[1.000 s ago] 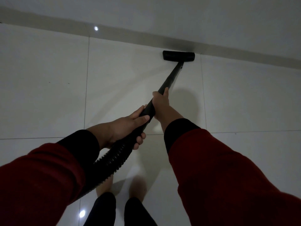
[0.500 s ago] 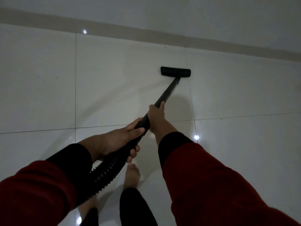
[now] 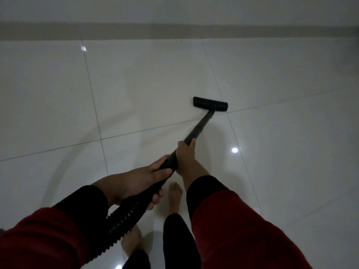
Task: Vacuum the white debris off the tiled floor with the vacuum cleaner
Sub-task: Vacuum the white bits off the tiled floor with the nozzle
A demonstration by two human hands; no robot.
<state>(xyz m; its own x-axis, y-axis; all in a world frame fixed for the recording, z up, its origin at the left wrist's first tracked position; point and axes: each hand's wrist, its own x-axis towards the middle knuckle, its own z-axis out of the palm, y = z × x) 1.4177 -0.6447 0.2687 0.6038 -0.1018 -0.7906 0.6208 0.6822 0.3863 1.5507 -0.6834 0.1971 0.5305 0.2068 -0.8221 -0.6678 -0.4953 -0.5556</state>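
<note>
A black vacuum wand (image 3: 200,127) slants from my hands down to its flat black floor head (image 3: 210,104), which rests on the white tiled floor (image 3: 136,84) at a tile joint. My right hand (image 3: 186,156) grips the wand higher up the tube. My left hand (image 3: 143,181) holds the wand's lower end, just above the ribbed black hose (image 3: 124,218) that runs back under my left arm. I cannot make out any white debris on the dim glossy tiles.
A grey skirting strip (image 3: 174,32) runs along the base of the far wall. My bare feet (image 3: 174,197) stand on the tiles just below my hands. Ceiling-light reflections (image 3: 234,150) dot the floor.
The floor head has been pulled back from the skirting toward me, about one tile closer. Both hands kept their grip, and I have stepped backward.
</note>
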